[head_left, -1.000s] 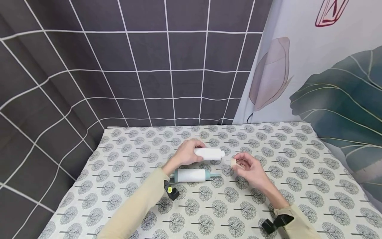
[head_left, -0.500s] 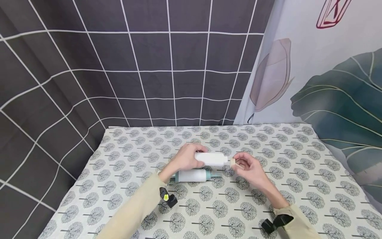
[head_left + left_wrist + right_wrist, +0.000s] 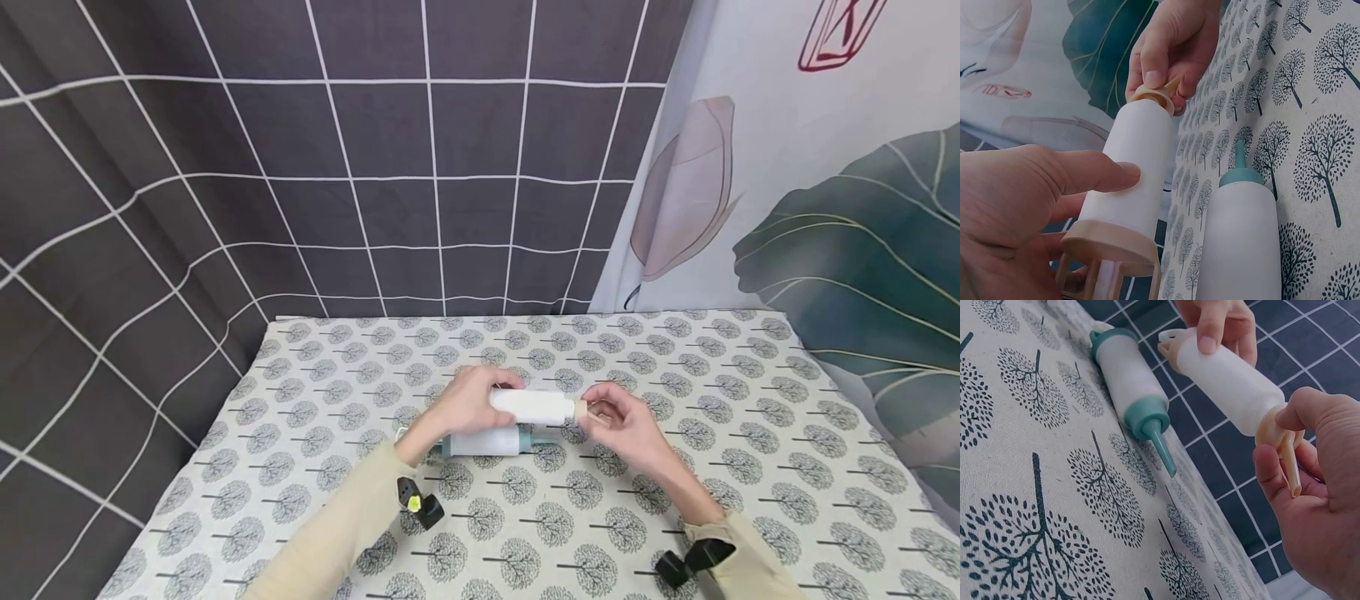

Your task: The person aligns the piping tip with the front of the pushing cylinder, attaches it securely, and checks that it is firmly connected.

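My left hand [image 3: 468, 402] grips a white squeeze bottle [image 3: 534, 407] lying sideways above the table, its thumb along the body. A beige slotted end piece [image 3: 1110, 244] sits on the bottle's rear, near that hand. At the other end, my right hand [image 3: 622, 423] pinches a beige nozzle cap [image 3: 1271, 430] between thumb and fingers, right at the bottle's mouth. The cap's thin spout [image 3: 1291, 465] points away from the bottle, past the right palm. Below the held bottle lies a second white squeeze bottle [image 3: 486, 442], with a teal nozzle cap [image 3: 1147, 417] and teal rear end.
A tablecloth printed with trees [image 3: 517, 533] covers the table. Behind it hangs a dark curtain with a white grid [image 3: 390, 208], and a light leaf-printed curtain [image 3: 840, 250] hangs on the right. Each wrist wears a small black camera mount [image 3: 429, 510].
My left hand has brought the white bottle rightward and slightly nearer, and its mouth has closed the gap to the beige nozzle cap. My right hand has stayed nearly in place.
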